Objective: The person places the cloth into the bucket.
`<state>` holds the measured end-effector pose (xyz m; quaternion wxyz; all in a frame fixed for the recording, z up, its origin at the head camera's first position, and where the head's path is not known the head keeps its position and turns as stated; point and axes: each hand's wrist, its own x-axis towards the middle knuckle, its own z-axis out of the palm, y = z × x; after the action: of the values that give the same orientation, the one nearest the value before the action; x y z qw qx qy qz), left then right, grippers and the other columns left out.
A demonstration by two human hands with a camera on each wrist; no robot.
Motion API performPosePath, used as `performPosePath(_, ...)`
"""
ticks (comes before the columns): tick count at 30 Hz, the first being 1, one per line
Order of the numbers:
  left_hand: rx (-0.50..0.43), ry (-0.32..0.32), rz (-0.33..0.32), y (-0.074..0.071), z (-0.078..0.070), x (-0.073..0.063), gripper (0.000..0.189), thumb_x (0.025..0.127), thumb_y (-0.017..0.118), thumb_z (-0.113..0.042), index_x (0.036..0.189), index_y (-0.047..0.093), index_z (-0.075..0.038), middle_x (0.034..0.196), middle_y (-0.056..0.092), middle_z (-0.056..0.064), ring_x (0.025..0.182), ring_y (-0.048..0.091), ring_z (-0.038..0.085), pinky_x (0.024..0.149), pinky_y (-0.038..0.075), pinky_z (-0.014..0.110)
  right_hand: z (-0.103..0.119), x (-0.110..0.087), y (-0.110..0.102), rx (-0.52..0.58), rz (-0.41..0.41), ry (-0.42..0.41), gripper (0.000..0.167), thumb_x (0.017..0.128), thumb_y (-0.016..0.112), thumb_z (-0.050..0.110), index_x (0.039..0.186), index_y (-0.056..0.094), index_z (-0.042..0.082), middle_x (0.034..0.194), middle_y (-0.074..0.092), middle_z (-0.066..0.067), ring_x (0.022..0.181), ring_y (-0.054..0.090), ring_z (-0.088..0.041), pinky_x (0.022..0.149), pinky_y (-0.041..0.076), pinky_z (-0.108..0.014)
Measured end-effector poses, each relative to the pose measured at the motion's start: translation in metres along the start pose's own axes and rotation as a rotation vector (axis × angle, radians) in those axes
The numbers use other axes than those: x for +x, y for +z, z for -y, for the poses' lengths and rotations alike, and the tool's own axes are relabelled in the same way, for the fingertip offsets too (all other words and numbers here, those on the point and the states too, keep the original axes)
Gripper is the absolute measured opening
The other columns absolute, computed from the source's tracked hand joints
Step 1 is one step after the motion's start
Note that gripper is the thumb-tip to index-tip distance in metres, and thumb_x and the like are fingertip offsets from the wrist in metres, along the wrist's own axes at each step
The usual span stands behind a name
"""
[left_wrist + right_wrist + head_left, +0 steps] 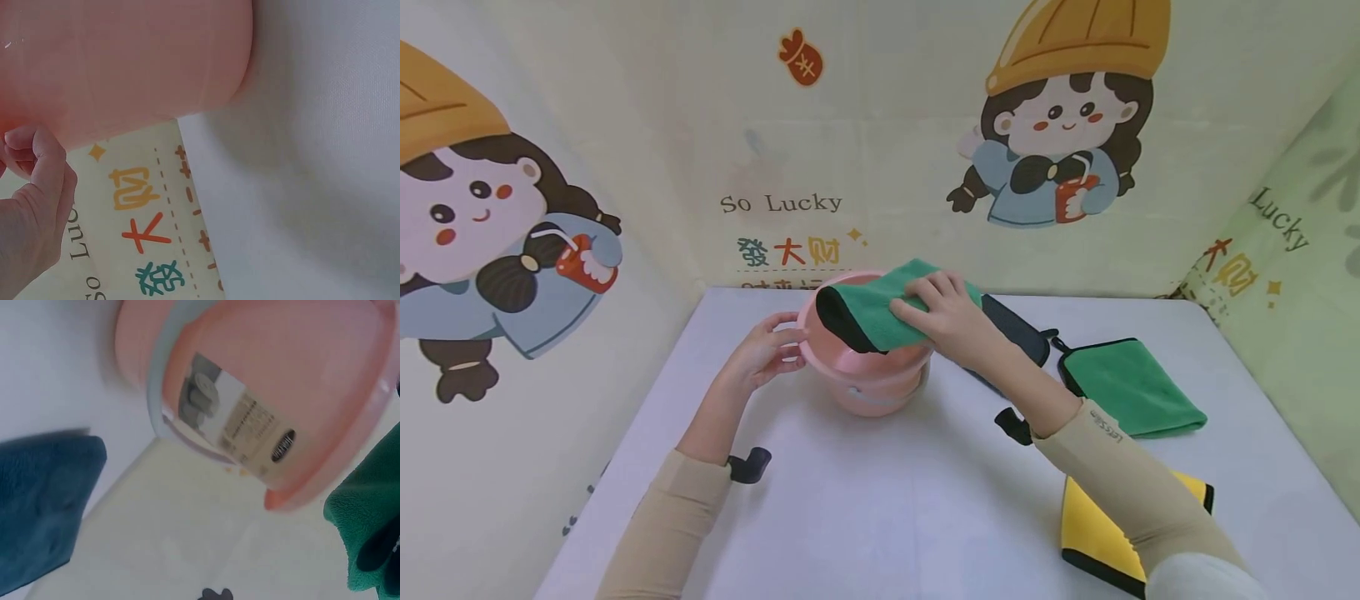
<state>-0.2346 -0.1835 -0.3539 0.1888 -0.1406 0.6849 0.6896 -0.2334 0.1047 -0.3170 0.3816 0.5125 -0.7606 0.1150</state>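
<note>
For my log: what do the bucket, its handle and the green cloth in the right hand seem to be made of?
Bucket: likely plastic, smooth and slightly glossy, its surface catching small highlights.
Handle: probably plastic too; it looks smooth and pale, without metallic glints.
Green cloth: soft, matt fabric, perhaps microfibre, judging by its fuzzy pile and floppy fold.

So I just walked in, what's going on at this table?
A person's right hand holds a green cloth over the mouth of a pink bucket, while the left hand is at the bucket's rim. The bucket stands on the white table. To its right lie a dark blue cloth, a second green cloth and, nearer the person, a yellow cloth partly hidden by the right arm.
</note>
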Motion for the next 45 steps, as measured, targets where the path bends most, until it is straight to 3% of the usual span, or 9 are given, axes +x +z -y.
performPosePath(7,0.003,0.006,0.020,-0.001,0.000,0.001,0.056,0.090,0.056,-0.015,0.139,0.029,-0.014,0.125,0.041,0.013,0.091,0.055,0.020,0.073,0.053,0.026,-0.002,0.005,0.024,0.010,0.052,-0.020,0.031,0.079,0.063,-0.006,0.103,0.053,0.011,0.097,0.047,-0.010,0.086,0.042,-0.028,0.073,0.035,-0.042)
performPosePath(14,-0.029,0.010,0.044,-0.003,0.000,-0.001,0.052,0.092,0.051,-0.013,0.139,0.027,-0.014,0.116,0.042,0.011,0.092,0.053,0.022,0.071,0.054,0.027,0.001,0.014,0.036,0.032,0.168,0.020,0.030,0.081,0.066,0.003,0.105,0.052,0.013,0.099,0.045,-0.009,0.092,0.041,-0.026,0.076,0.035,-0.040)
performPosePath(21,-0.012,0.004,0.038,-0.002,-0.001,-0.001,0.054,0.092,0.052,-0.012,0.140,0.027,-0.015,0.127,0.039,0.016,0.091,0.054,0.021,0.071,0.054,0.027,0.001,0.020,0.042,0.058,0.360,0.144,0.030,0.085,0.066,0.018,0.111,0.050,0.017,0.106,0.044,-0.006,0.105,0.038,-0.025,0.083,0.034,-0.041)
performPosePath(28,-0.001,0.008,0.033,-0.001,-0.003,-0.004,0.058,0.090,0.056,-0.015,0.140,0.027,-0.015,0.129,0.039,0.016,0.092,0.054,0.020,0.075,0.053,0.029,0.003,0.027,0.048,0.070,0.578,0.240,0.043,0.086,0.064,0.020,0.124,0.046,0.023,0.115,0.042,-0.006,0.113,0.034,-0.023,0.096,0.028,-0.044)
performPosePath(33,-0.003,0.010,0.036,-0.001,-0.003,-0.003,0.059,0.089,0.058,-0.017,0.140,0.028,-0.014,0.124,0.042,0.014,0.088,0.055,0.019,0.075,0.053,0.029,0.006,0.032,0.054,0.015,0.692,0.220,0.046,0.086,0.063,0.023,0.128,0.044,0.024,0.117,0.042,-0.006,0.112,0.035,-0.023,0.095,0.029,-0.043)
performPosePath(38,-0.005,0.004,0.023,0.000,-0.003,-0.002,0.057,0.090,0.057,-0.017,0.139,0.028,-0.015,0.126,0.039,0.013,0.090,0.055,0.020,0.072,0.054,0.027,0.008,0.035,0.061,-0.053,0.766,0.150,0.039,0.090,0.057,0.021,0.127,0.043,0.022,0.116,0.042,-0.006,0.108,0.036,-0.023,0.090,0.033,-0.041)
performPosePath(45,0.006,0.000,0.025,0.000,-0.003,-0.002,0.059,0.090,0.057,-0.018,0.140,0.027,-0.015,0.131,0.036,0.015,0.093,0.053,0.021,0.074,0.053,0.028,0.009,0.037,0.071,-0.054,0.845,0.137,0.045,0.088,0.059,0.030,0.128,0.040,0.022,0.117,0.041,-0.007,0.109,0.036,-0.023,0.091,0.033,-0.040)
